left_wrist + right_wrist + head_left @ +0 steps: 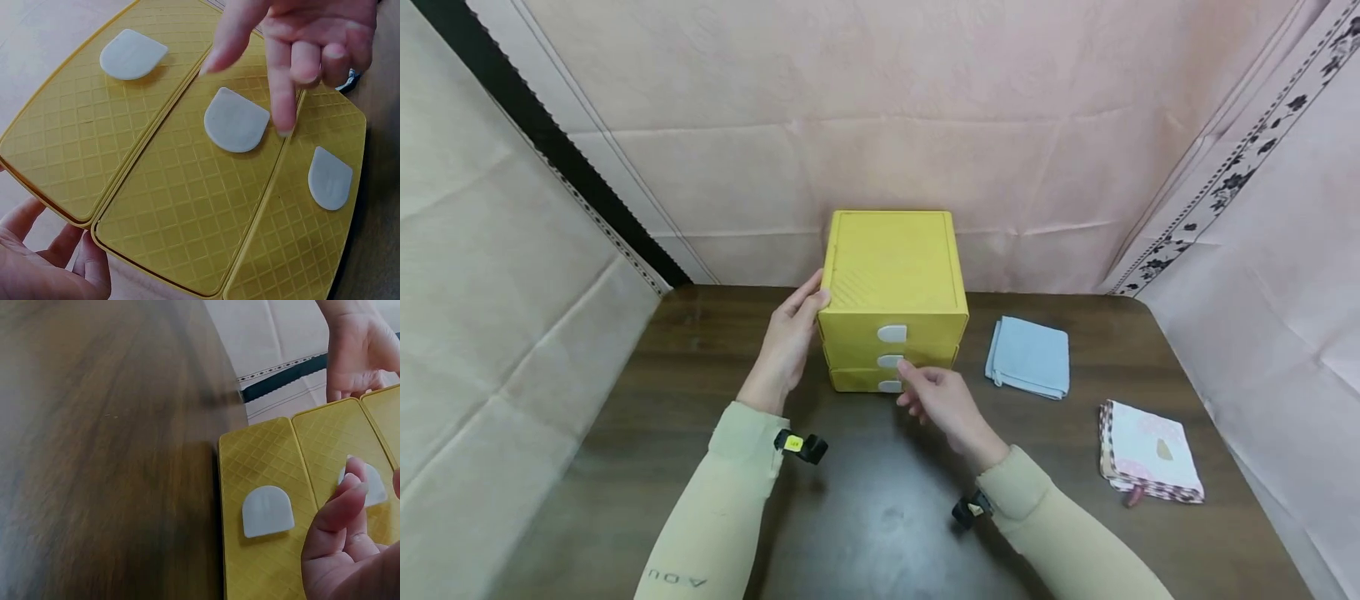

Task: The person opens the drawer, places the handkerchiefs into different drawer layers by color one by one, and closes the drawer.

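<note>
A yellow box of three stacked drawers [891,262] stands at the back of the table, its drawers pushed in. Each front has a waffle pattern and a white rounded tab, such as the middle tab [237,122]. My left hand [786,346] rests against the box's left side, its thumb near the top front edge. In front of the drawers is my right hand [940,402], thumb and index finger spread around the middle tab with a gap showing in the left wrist view. Its other fingers are loosely bent. The lower tab [267,511] shows uncovered in the right wrist view.
A folded light-blue cloth [1030,357] lies right of the box. Nearer the table's right edge is a folded white cloth [1152,450] with a checked border. Pale curtains [880,100] hang behind and beside the dark wooden table [880,517].
</note>
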Demonstrator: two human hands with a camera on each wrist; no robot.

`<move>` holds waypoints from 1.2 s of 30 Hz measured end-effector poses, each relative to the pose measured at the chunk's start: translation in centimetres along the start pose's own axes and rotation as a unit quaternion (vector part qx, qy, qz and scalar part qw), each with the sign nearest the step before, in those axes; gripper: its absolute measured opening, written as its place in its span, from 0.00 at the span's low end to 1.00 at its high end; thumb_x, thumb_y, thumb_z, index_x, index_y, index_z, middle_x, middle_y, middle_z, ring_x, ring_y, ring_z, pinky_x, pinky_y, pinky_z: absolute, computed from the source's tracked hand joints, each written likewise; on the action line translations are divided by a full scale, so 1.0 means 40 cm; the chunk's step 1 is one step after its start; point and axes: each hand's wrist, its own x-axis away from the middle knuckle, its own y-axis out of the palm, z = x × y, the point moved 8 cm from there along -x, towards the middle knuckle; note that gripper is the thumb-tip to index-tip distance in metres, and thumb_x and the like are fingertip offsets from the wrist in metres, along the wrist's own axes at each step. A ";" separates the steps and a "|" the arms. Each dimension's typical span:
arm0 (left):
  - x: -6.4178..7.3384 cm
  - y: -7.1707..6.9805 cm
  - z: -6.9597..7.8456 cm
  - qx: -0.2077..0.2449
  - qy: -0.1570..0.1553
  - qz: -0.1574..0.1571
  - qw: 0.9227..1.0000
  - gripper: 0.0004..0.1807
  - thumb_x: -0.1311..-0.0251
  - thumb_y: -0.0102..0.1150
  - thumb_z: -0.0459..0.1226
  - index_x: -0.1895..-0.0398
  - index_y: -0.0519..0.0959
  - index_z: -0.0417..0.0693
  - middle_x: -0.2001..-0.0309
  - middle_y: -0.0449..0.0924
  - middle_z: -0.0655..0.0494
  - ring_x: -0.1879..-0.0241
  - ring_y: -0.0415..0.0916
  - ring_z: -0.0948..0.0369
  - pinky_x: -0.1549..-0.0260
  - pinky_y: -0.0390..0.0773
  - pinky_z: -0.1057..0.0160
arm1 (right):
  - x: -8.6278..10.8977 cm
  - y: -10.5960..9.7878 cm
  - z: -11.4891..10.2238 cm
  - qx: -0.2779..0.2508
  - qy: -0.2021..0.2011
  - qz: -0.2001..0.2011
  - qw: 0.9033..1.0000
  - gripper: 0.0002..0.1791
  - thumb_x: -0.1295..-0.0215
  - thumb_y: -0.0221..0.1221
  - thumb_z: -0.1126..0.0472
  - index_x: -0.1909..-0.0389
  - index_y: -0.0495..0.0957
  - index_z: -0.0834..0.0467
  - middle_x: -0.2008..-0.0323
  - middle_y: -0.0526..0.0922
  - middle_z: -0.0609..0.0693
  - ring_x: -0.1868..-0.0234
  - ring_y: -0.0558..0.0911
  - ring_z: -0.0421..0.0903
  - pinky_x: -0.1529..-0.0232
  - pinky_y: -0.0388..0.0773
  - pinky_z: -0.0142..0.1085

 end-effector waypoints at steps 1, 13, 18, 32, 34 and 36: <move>-0.001 0.005 -0.001 0.000 -0.001 -0.002 1.000 0.26 0.35 0.58 0.51 0.34 0.70 0.70 0.33 0.66 0.63 0.34 0.61 0.64 0.35 0.59 0.55 | -0.005 -0.001 0.005 -0.005 0.003 0.001 1.000 0.37 0.42 0.58 0.30 0.52 0.82 0.61 0.70 0.84 0.55 0.73 0.78 0.48 0.73 0.76 0.38; -0.002 0.019 0.021 0.004 0.013 -0.012 1.000 0.26 0.35 0.58 0.49 0.34 0.70 0.68 0.33 0.66 0.64 0.35 0.63 0.64 0.37 0.61 0.53 | -0.035 0.018 0.007 -0.116 0.036 -0.007 0.993 0.32 0.40 0.61 0.38 0.53 0.82 0.64 0.73 0.83 0.53 0.76 0.75 0.43 0.74 0.73 0.32; -0.002 0.005 0.024 -0.001 0.013 -0.008 1.000 0.25 0.35 0.57 0.50 0.34 0.70 0.69 0.33 0.66 0.64 0.36 0.63 0.63 0.37 0.61 0.53 | -0.046 0.043 0.010 -0.190 0.054 -0.018 0.980 0.30 0.40 0.64 0.43 0.51 0.80 0.66 0.75 0.80 0.50 0.77 0.72 0.41 0.76 0.70 0.30; -0.008 -0.010 0.014 0.002 0.012 -0.008 1.000 0.25 0.34 0.57 0.50 0.33 0.70 0.69 0.33 0.66 0.64 0.36 0.63 0.62 0.36 0.60 0.53 | -0.059 0.058 0.020 -0.191 0.050 -0.015 0.980 0.32 0.40 0.63 0.42 0.51 0.79 0.69 0.77 0.78 0.48 0.78 0.71 0.40 0.76 0.69 0.30; -0.009 -0.011 0.010 0.002 0.009 -0.008 1.000 0.25 0.35 0.57 0.50 0.33 0.70 0.69 0.33 0.66 0.64 0.35 0.63 0.63 0.36 0.60 0.54 | -0.060 0.061 0.023 -0.191 0.055 -0.017 0.980 0.32 0.39 0.63 0.43 0.51 0.78 0.69 0.78 0.78 0.48 0.78 0.71 0.40 0.76 0.69 0.30; -0.011 -0.010 0.006 -0.002 0.007 -0.009 1.000 0.25 0.35 0.57 0.50 0.34 0.70 0.70 0.33 0.66 0.64 0.35 0.63 0.63 0.36 0.61 0.54 | -0.061 0.061 0.027 -0.190 0.058 -0.016 0.980 0.31 0.38 0.62 0.43 0.51 0.78 0.69 0.78 0.78 0.48 0.78 0.70 0.41 0.76 0.69 0.30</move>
